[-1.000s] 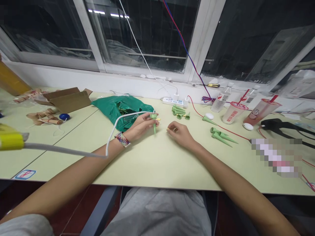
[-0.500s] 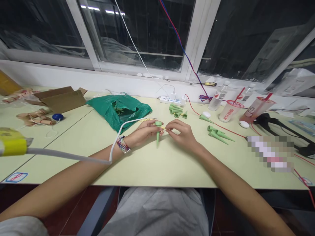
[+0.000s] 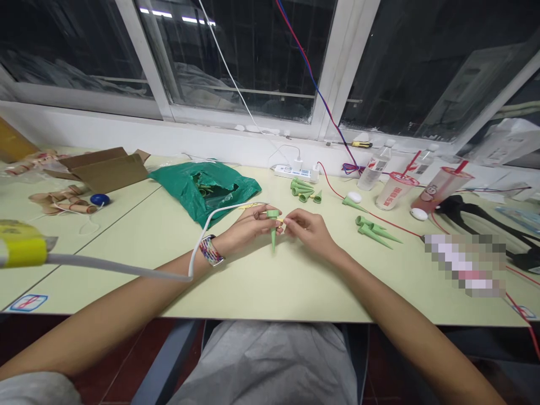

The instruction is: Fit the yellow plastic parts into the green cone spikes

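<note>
My left hand (image 3: 250,225) pinches a green cone-shaped spike (image 3: 273,232) by its wide top, point down over the pale table (image 3: 261,281). My right hand (image 3: 307,229) is closed right beside it, fingertips pressing a small yellow piece (image 3: 282,220) against the spike's top. A beaded band sits on my left wrist, and a white cable (image 3: 202,236) runs over that forearm.
More green spikes lie in a pile (image 3: 304,191) by a power strip (image 3: 295,171) and in a group (image 3: 375,230) to the right. A green plastic bag (image 3: 206,188), a cardboard box (image 3: 103,169), drink cups (image 3: 394,190) and red wires also lie around.
My right hand moved left from the table until it met the spike in my left hand. The spike has shifted slightly right and down.
</note>
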A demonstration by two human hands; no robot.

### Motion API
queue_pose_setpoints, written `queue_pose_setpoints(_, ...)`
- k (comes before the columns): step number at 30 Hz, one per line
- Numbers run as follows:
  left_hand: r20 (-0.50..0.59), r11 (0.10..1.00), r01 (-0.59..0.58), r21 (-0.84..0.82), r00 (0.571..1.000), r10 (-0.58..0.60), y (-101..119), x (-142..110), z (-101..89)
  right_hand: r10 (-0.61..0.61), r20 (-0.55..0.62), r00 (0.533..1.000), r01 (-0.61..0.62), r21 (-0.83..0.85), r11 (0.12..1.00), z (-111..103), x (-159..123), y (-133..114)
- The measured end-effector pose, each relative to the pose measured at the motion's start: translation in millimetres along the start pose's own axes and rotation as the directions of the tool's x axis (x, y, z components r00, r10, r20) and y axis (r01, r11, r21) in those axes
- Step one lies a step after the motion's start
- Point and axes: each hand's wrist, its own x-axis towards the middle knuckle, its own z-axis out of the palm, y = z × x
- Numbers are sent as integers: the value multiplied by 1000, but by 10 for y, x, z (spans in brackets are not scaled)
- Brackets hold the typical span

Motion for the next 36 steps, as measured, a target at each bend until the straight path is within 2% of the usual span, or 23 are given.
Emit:
queue_pose_setpoints(4, 34, 1000, -5, 10, 999, 5, -3, -2, 25, 81, 2, 997, -80, -177, 981, -52, -10, 5)
queue_pose_setpoints(10, 19, 999, 17, -38, 1000, -16, 5, -18, 57, -143, -44, 989, 133, -176, 975, -70, -15, -42)
queue_pose_setpoints(14, 30, 1000, 9, -23, 1000, -9, 12, -23, 63, -61, -22, 998, 56, -183, 982, -69, -22, -60)
queue_pose_setpoints(18, 14, 999, 7, -50, 1000, -6, -1, -12, 44, -109, -8, 994, 106, -172, 979, -88, -9, -66)
queue_pose_setpoints(19, 19, 999, 9, -46, 1000, -8, -1, -11, 40, -75, -14, 997, 72, -153, 986, -93, -1, -66)
queue_pose_setpoints(22, 22, 999, 14, -32, 1000, -14, 13, -14, 41, 174, 50, 984, -174, -3, 985, -104, 29, -68)
queue_pose_setpoints(24, 8, 999, 7, -37, 1000, -6, 27, -17, 49, 216, 85, 973, -222, 68, 973, -114, 44, -75)
queue_pose_setpoints(26, -2, 999, 12, -36, 1000, -12, 39, -22, 57, 123, 58, 991, -125, 28, 992, -122, 44, -86)
queue_pose_setpoints(28, 7, 999, 28, -18, 1000, -27, 47, -28, 61, 51, 47, 998, -47, -82, 996, -125, 31, -95)
queue_pose_setpoints(30, 29, 999, 35, -1, 999, -35, 53, -34, 66, 70, 70, 995, -58, -162, 985, -127, 13, -101)
queue_pose_setpoints(33, 32, 999, 39, -6, 999, -39, 56, -42, 76, 57, 74, 996, -44, -166, 985, -141, -5, -115)
queue_pose_setpoints(36, 6, 998, 59, -22, 998, -59, 53, -48, 85, -88, 57, 995, 98, -205, 974, -144, -6, -131)
